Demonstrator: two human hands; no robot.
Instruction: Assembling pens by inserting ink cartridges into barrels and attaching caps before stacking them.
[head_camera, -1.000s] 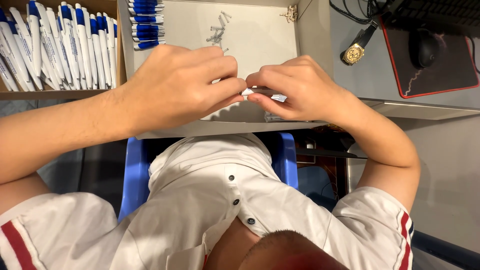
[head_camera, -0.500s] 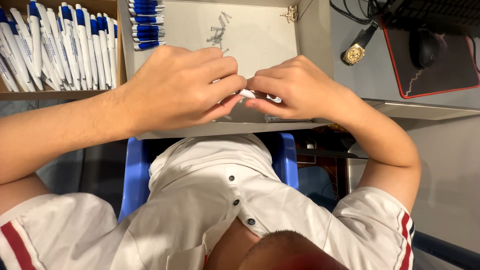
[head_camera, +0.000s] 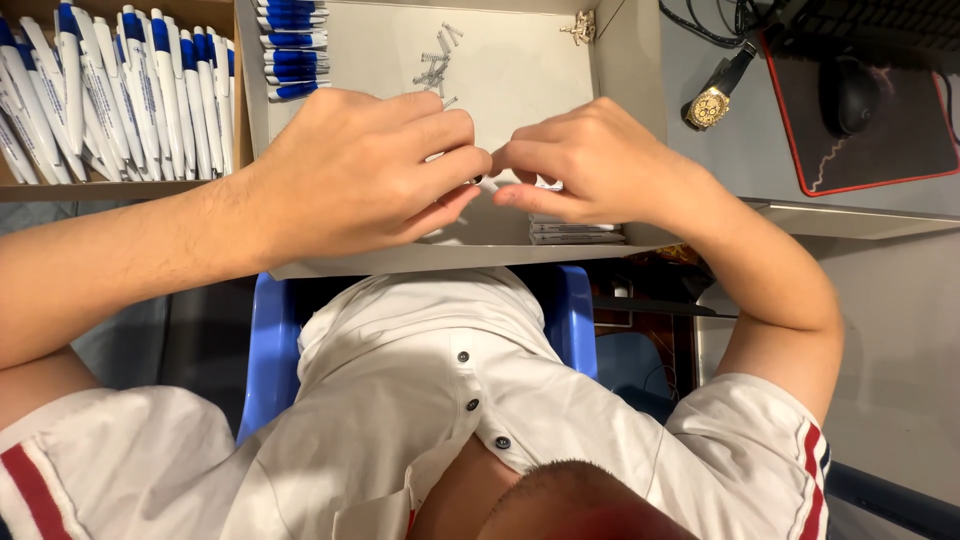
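The left hand (head_camera: 360, 170) and the right hand (head_camera: 590, 160) meet fingertip to fingertip over a shallow grey cardboard tray (head_camera: 520, 70), both pinched together on a small white plastic pen part (head_camera: 483, 183), of which only a short piece shows between the fingers. To join such a small piece well, it seems best to keep both wrists resting on the front edge of the tray and to press straight, not at an angle. The part looks thin and pale, mostly hidden. A little heap of small metal springs (head_camera: 435, 68) lies further in the tray, and many white pens with blue clips (head_camera: 130, 90) lie in the box on the left.
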